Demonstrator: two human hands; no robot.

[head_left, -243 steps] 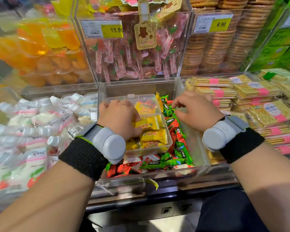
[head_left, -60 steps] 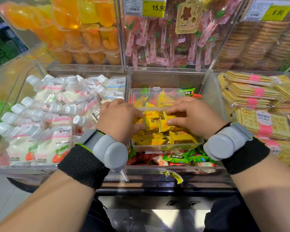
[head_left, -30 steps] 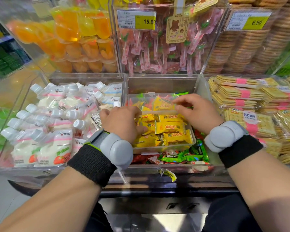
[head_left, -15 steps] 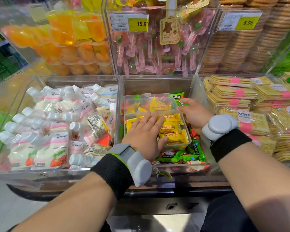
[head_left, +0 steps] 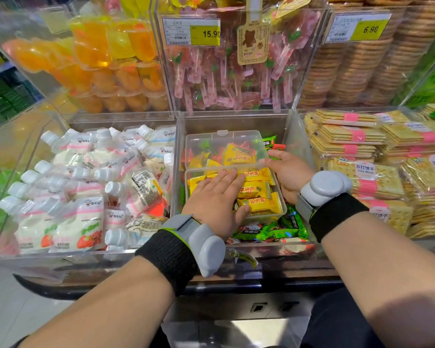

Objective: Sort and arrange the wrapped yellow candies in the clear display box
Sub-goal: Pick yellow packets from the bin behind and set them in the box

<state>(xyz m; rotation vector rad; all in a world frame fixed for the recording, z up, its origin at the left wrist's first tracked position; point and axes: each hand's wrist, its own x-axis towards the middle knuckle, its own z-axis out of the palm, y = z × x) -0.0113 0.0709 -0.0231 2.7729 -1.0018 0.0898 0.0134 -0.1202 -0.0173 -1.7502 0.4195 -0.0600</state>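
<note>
The left hand (head_left: 216,199) lay flat, palm down and fingers straight, on the yellow candies (head_left: 258,189) in the box (head_left: 264,215). It pressed on them and grasped nothing. The candies lay in rows under this hand and just right of it, inside the box, with their printed sides up. Beyond the fingertips the lid (head_left: 226,149) of the box stood open and leaned back. More yellow wrappers showed through it.

The right hand (head_left: 290,172) was against the right wall of the box, and its fingers reached toward the near right corner of the lid. Whether it held the box or only touched it, I cannot tell.

The box rested on a heap of green candies (head_left: 274,231), which showed under and between the two wrists. Left of the left hand was a bin of white pouches (head_left: 86,197) with caps. Right of the right hand were stacked crackers (head_left: 377,177) with pink bands. Each wrist carried a black band and a grey device.
</note>
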